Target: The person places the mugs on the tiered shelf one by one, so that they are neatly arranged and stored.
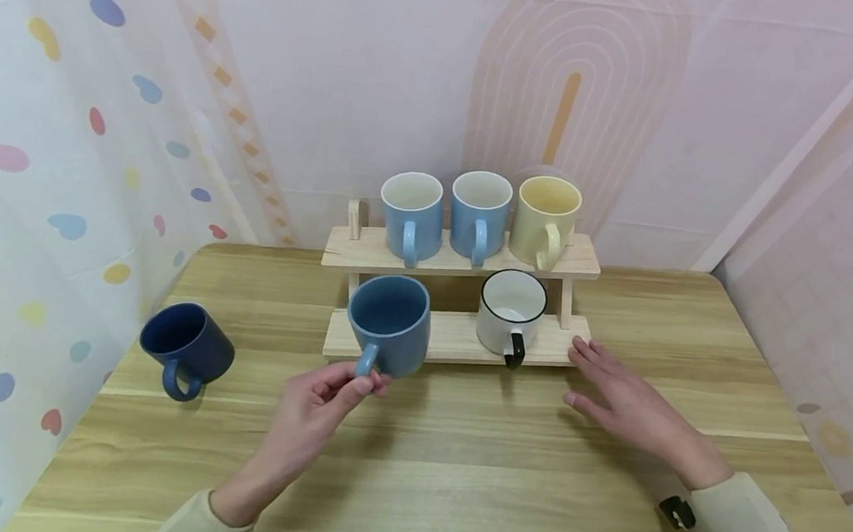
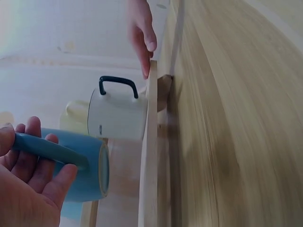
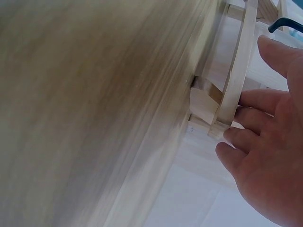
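Observation:
My left hand point(image 1: 320, 412) grips a medium-blue mug point(image 1: 398, 339) by its handle, with the mug in front of the lower shelf's left part. In the left wrist view the fingers curl round the blue handle point(image 2: 52, 149), and the mug's base is apart from the shelf board. At the right end of the wooden two-tier rack point(image 1: 454, 339), my right hand point(image 1: 629, 403) touches the lower board with its fingers extended. Beside it on that board stands a white mug point(image 1: 500, 326) with a black rim and black handle.
Two light-blue mugs point(image 1: 422, 224) and a yellow mug point(image 1: 535, 229) stand on the upper tier. A dark navy mug point(image 1: 198, 348) lies tilted at the left of the wooden table point(image 1: 454, 485). Patterned curtains point(image 1: 335, 83) hang behind and at both sides.

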Tool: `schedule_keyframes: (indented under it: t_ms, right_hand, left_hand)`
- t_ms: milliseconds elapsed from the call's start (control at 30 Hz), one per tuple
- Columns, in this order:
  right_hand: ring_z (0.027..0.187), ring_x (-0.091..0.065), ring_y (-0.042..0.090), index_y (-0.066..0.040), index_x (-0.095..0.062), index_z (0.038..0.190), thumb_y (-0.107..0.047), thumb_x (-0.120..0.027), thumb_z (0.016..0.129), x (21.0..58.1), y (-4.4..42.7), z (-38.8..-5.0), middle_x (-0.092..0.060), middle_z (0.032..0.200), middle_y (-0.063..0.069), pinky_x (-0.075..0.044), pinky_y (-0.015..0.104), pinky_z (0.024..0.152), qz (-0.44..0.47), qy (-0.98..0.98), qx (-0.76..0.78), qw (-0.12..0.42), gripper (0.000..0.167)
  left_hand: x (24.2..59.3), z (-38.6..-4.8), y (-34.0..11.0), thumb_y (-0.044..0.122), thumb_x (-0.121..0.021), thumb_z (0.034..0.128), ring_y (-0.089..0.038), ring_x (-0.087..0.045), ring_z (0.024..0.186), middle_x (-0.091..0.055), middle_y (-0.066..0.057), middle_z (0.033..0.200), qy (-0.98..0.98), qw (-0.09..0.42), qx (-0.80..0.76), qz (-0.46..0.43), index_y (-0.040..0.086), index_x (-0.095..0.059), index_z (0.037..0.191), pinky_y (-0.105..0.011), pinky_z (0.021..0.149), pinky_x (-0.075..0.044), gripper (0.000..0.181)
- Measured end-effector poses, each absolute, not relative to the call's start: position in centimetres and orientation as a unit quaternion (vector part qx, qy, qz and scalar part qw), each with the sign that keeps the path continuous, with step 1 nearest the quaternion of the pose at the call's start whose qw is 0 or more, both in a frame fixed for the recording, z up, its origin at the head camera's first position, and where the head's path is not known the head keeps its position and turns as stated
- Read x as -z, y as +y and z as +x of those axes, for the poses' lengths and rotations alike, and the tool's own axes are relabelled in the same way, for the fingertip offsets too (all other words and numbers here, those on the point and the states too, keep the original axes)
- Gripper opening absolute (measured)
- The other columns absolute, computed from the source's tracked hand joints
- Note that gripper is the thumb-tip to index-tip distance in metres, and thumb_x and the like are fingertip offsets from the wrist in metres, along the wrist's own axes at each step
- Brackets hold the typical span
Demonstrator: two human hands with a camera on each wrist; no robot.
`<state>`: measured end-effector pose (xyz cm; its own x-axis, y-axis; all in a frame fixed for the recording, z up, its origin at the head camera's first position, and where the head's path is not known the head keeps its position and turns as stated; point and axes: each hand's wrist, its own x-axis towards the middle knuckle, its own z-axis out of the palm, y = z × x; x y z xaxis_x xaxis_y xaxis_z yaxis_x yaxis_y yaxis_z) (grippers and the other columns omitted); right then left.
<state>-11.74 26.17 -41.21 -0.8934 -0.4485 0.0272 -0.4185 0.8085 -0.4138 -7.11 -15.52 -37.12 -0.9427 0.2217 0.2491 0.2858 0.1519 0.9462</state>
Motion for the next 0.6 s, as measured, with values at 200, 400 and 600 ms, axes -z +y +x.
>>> schedule_keyframes:
  t_ms: [200, 400, 600]
  right_hand:
    - [0.153, -0.023, 0.044, 0.002, -0.039, 0.157, -0.043, -0.059, 0.105, 41.3, 26.1, -11.8, -0.027, 0.168, 0.017, -0.026, 0.062, 0.120, -0.228, 0.950, 0.209, 0.035, 0.071]
    - [0.153, -0.024, 0.044, 0.002, -0.039, 0.157, -0.043, -0.060, 0.105, 41.3, 26.2, -11.8, -0.028, 0.168, 0.017, -0.027, 0.062, 0.119, -0.228, 0.950, 0.210, 0.035, 0.071]
    - [0.154, -0.023, 0.043, 0.002, -0.040, 0.157, -0.043, -0.060, 0.105, 41.3, 26.2, -11.8, -0.028, 0.168, 0.016, -0.027, 0.062, 0.119, -0.224, 0.950, 0.213, 0.038, 0.071]
  left_hand:
    - [37.3, -7.7, -14.0, 0.003, -0.064, 0.1019, -0.016, -0.075, 0.099, -0.076, -0.019, 0.100, -0.743, 0.024, 0.647, -0.170, -0.007, -0.072, 0.106, -0.029, 0.091, -0.059, 0.013]
    - [37.8, -8.6, -12.7, 0.002, -0.064, 0.1017, -0.015, -0.074, 0.097, -0.076, -0.018, 0.097, -0.736, 0.040, 0.650, -0.183, -0.006, -0.073, 0.104, -0.029, 0.091, -0.059, 0.013]
    - [38.3, -9.3, -11.6, 0.006, -0.063, 0.1030, -0.014, -0.072, 0.096, -0.076, -0.014, 0.098, -0.745, 0.044, 0.641, -0.176, -0.004, -0.074, 0.106, -0.028, 0.091, -0.058, 0.015]
